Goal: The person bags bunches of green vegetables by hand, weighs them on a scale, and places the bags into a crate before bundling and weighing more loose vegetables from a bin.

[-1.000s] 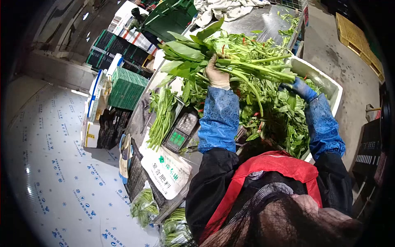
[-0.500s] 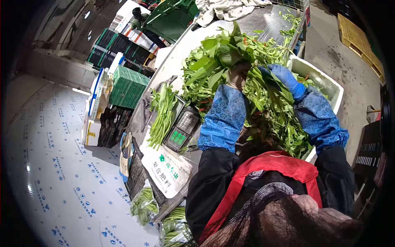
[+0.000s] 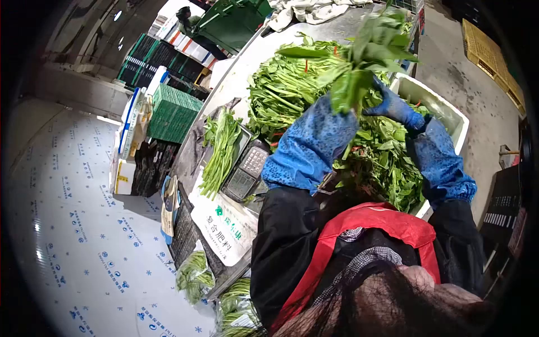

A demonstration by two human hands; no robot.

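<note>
A leafy green bunch stands up at the top of the pile, blurred by motion. My left hand is at the base of this bunch, its fingers hidden by leaves. Just right of it, my right hand, in a blue glove, has thumb and fingers spread apart, close to the bunch. Beneath both hands lies a heap of greens, and tied bundles with red bands are stacked to the left. A smaller bundle rests beside a scale.
A white foam box stands at the right, partly under the greens. White cloths lie at the table's far end. A printed white sack covers the near left corner. Green crates and a person are beyond the table.
The leafy bunch and my left hand have moved right and now sit closer to my right hand. My right hand's fingers have come out of the leaves. The scale's green display now looks dark.
</note>
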